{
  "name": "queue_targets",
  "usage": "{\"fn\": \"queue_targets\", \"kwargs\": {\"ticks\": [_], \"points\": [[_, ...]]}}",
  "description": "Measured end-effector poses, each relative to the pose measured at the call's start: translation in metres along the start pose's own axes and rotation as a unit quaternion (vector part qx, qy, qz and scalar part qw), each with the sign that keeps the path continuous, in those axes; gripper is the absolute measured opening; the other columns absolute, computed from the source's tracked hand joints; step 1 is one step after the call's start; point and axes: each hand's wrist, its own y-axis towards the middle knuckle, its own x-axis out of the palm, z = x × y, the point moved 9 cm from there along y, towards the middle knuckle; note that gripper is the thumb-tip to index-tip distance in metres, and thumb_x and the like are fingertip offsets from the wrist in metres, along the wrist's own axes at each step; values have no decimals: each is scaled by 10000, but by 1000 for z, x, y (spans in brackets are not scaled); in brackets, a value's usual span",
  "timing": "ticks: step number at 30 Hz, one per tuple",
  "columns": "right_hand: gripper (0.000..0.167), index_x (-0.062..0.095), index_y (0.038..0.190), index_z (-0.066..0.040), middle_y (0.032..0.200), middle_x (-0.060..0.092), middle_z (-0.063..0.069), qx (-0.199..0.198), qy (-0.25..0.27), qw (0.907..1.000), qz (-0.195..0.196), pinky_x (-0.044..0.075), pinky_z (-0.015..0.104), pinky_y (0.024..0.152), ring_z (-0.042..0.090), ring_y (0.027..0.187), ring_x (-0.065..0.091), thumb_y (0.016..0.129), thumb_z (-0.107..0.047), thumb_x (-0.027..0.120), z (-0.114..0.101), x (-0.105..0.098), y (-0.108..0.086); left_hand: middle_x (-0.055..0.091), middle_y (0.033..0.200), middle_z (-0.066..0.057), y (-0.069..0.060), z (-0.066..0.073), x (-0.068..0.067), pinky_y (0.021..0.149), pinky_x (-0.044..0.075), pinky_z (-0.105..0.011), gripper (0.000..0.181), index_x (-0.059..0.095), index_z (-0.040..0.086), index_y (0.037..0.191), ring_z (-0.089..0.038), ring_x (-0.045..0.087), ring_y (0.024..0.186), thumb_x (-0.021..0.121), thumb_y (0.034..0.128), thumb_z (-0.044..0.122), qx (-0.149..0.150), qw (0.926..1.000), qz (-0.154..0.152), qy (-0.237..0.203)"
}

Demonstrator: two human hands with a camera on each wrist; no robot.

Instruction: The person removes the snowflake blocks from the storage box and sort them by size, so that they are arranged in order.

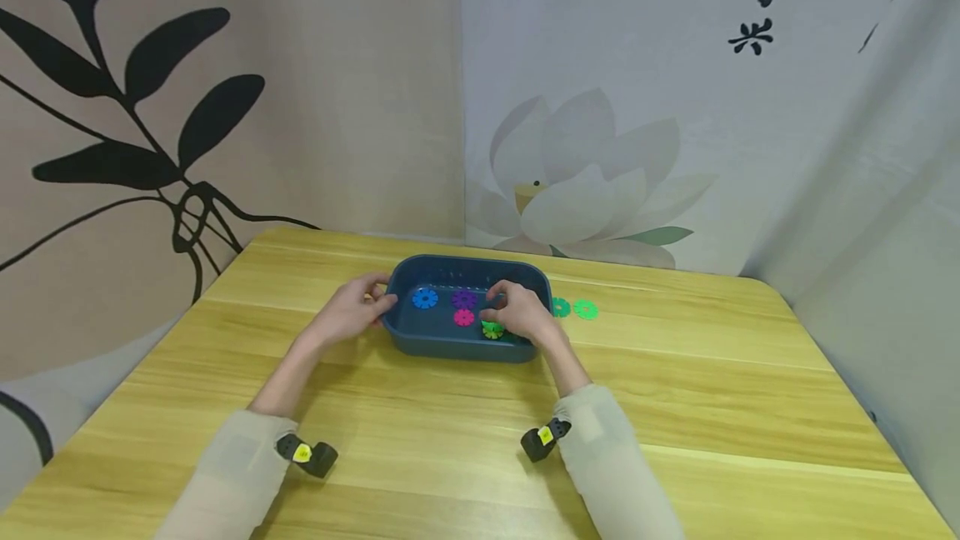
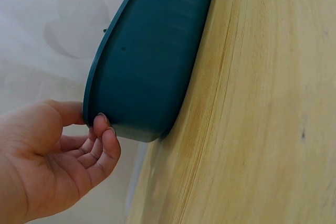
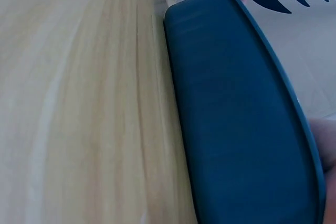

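A dark blue plastic basin (image 1: 442, 347) stands on the wooden table. My left hand (image 1: 352, 311) pinches its left rim, thumb on the inside and curled fingertips outside; the left wrist view shows this hand (image 2: 58, 156) at the basin's end (image 2: 142, 72). Inside lie a blue snowflake disc (image 1: 424, 298), a purple one (image 1: 464, 299), a pink one (image 1: 464, 317) and green and yellow-green ones (image 1: 492, 331). Over the basin's right part hovers my right hand (image 1: 522, 312), thumb and forefinger bent and apart, just above the green discs. The basin wall (image 3: 241, 108) hides its fingertips in the right wrist view.
Two green snowflake discs (image 1: 586, 309) lie on the table just right of the basin. The table (image 1: 712, 407) runs back to a printed curtain (image 1: 360, 90). Each sleeve carries a small black wrist camera (image 1: 318, 458).
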Motion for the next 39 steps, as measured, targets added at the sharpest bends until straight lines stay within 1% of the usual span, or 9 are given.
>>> {"fn": "queue_targets", "kwargs": {"ticks": [3, 7, 12, 17, 22, 26, 29, 35, 39], "points": [[356, 639, 1192, -54, 1052, 654, 113, 76, -110, 9999, -105, 509, 424, 833, 264, 932, 613, 895, -175, 793, 1, 3, 2, 576, 979, -173, -1, 0, 0, 638, 498, -328, 474, 408, -102, 1448, -339, 627, 780, 544, 1050, 114, -7, 10000, -2, -4], [415, 647, 1199, -72, 1100, 634, 124, 86, -466, 9988, -150, 504, 448, 886, 279, 995, 599, 839, -138, 844, 1, 6, 3, 574, 978, -164, -1, -1, 0, 629, 488, -307, 478, 408, -95, 1452, -347, 626, 784, 546, 1051, 123, -37, 10000, 17, -2], [415, 651, 1192, -68, 1084, 631, 117, 50, -884, 9959, -161, 506, 431, 884, 263, 976, 590, 832, -128, 849, 1, 7, 5, 569, 967, -150, 0, -1, 0, 620, 482, -284, 482, 406, -99, 1452, -346, 626, 788, 546, 1051, 127, -69, 10000, 9, -24], [384, 667, 1162, -54, 1032, 638, 91, 7, -984, 9951, -80, 518, 408, 862, 230, 921, 592, 843, -175, 845, 0, 6, 6, 574, 972, -151, -1, 1, -1, 647, 514, -330, 489, 403, -109, 1449, -323, 634, 781, 552, 1049, 128, -29, 10000, 23, -25], [347, 688, 1098, -42, 969, 649, 68, -85, -904, 9957, 155, 530, 392, 822, 212, 875, 603, 856, -242, 835, 0, 3, 6, 580, 994, -173, -2, 3, -1, 658, 527, -355, 495, 403, -114, 1446, -300, 634, 766, 558, 1048, 135, 12, 10000, 33, -45], [362, 696, 1093, -38, 973, 664, 65, -164, -792, 9960, 379, 534, 391, 813, 207, 881, 614, 865, -291, 817, -2, -1, 4, 582, 1011, -189, -1, 1, -1, 671, 530, -364, 500, 395, -113, 1452, -300, 635, 776, 555, 1049, 136, -27, 10000, 17, -48], [352, 695, 1095, -36, 981, 670, 80, -242, -694, 9961, 490, 534, 399, 804, 221, 881, 617, 874, -291, 797, -3, -3, 2, 584, 1018, -197, 0, -1, 0, 686, 532, -372, 495, 398, -103, 1455, -320, 636, 793, 553, 1050, 135, -76, 10000, 17, -37], [340, 691, 1115, -25, 997, 697, 113, -468, -398, 9955, 718, 548, 398, 783, 230, 893, 648, 884, -257, 780, -5, -8, 0, 584, 1013, -199, 0, -1, 0, 684, 527, -370, 491, 406, -111, 1445, -308, 631, 780, 559, 1047, 133, -32, 10000, 33, 2], [346, 695, 1130, -12, 924, 719, 108, -700, 51, 9937, 869, 566, 359, 708, 212, 737, 708, 883, -232, 797, -7, -11, -2, 581, 1022, -205, -1, 0, 0, 686, 523, -372, 492, 401, -108, 1449, -311, 631, 784, 556, 1049, 134, -56, 10000, 18, 3]]}}
